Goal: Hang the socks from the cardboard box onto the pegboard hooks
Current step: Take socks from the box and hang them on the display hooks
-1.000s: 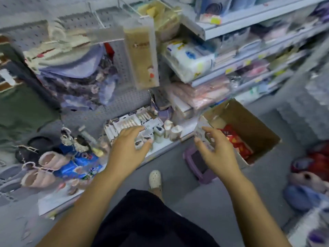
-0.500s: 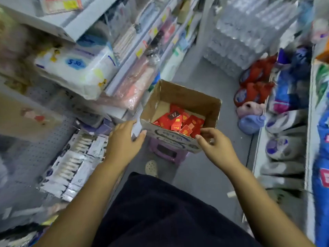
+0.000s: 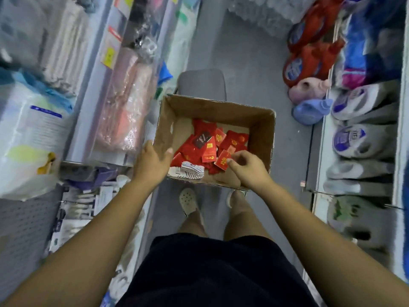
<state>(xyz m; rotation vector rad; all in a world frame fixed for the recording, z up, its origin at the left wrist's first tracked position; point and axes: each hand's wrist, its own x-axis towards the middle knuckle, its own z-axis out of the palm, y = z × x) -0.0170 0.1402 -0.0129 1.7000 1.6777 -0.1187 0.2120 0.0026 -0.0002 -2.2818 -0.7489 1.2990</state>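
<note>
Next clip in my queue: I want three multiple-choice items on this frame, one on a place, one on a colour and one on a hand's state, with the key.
1. Where does the white striped sock pair lie?
A. On the floor beside the shoes
B. In the cardboard box, at its near left corner
C. On a pegboard hook

2. What colour are most of the sock packs in the box?
A. Red
B. Green
C. Black

3. What is the right hand doing?
A. Lying flat on a shelf
B. Gripping the box's far rim
C. Pinching one red pack

Key:
1. B, because the striped pair lies against the box's near wall, next to the left hand.
2. A, because red packs cover most of the box floor.
3. C, because the thumb and fingers close on that pack's edge.
</note>
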